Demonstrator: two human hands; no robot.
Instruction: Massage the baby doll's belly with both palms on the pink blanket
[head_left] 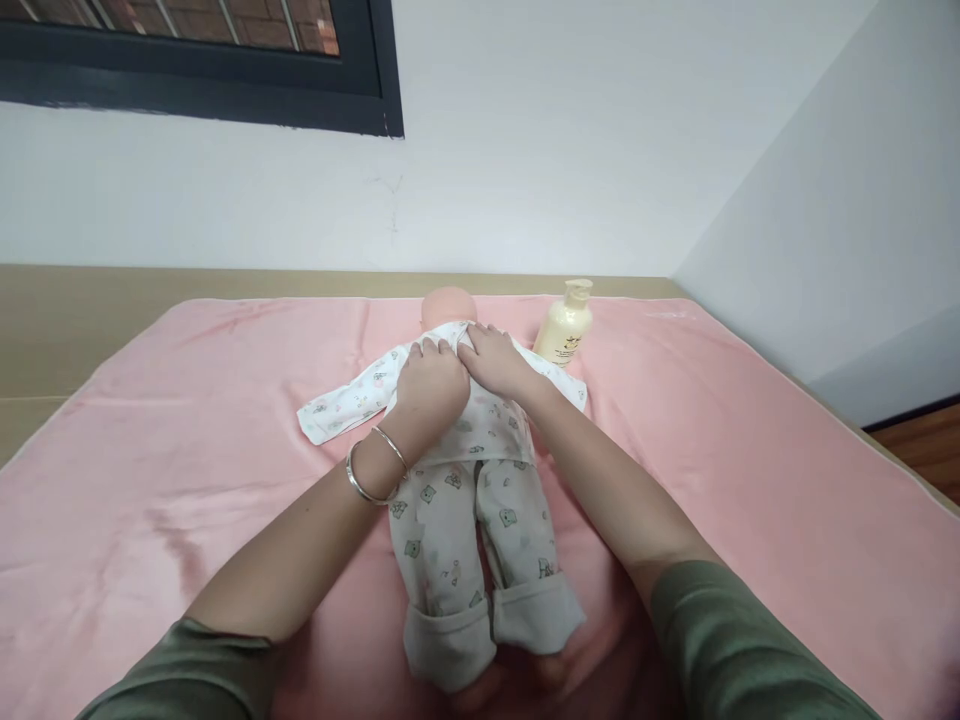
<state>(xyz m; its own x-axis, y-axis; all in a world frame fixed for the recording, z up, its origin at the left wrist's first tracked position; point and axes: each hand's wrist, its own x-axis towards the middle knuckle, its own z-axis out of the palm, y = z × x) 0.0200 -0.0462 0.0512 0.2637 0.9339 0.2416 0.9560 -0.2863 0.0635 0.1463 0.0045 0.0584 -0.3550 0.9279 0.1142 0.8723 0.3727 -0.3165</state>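
- Left hand (pixel 433 385): on the upper torso of the doll (pixel 480 448), fingers curled under, knuckles up. Can't tell if cloth is pinched.
- Right hand (pixel 491 358): palm down near the doll's neckline, fingers extended, not gripping; its thumb side sits close to the left hand.
- Both forearms come in from the near side, flanking the doll's legs, and converge at its upper torso. Two bangles (pixel 352 470) on the left wrist; green sleeves (pixel 720 620) near the elbows.
- Doll: lies stretched out, head (pixel 448 307) away from the wearer. No face showing, so probably belly-down.
- Status: printed top (pixel 487 425) and trousers (pixel 442 530) on, trouser cuffs turned up, doll sleeves spread to both sides. Dressing looks done. Reads as mid-contact on the torso, patting or smoothing; how much is left, can't tell.
- Lotion-type pump bottle (pixel 564 335): upright, just beyond the doll's right-hand sleeve as seen here, apart from both hands.
- Pink cloth (pixel 187 450): wrinkled, under the doll, over a wood-toned surface (pixel 67 310).
- Beyond the doll's head: white wall (pixel 525 150); dark window frame (pixel 225 85) up and left.
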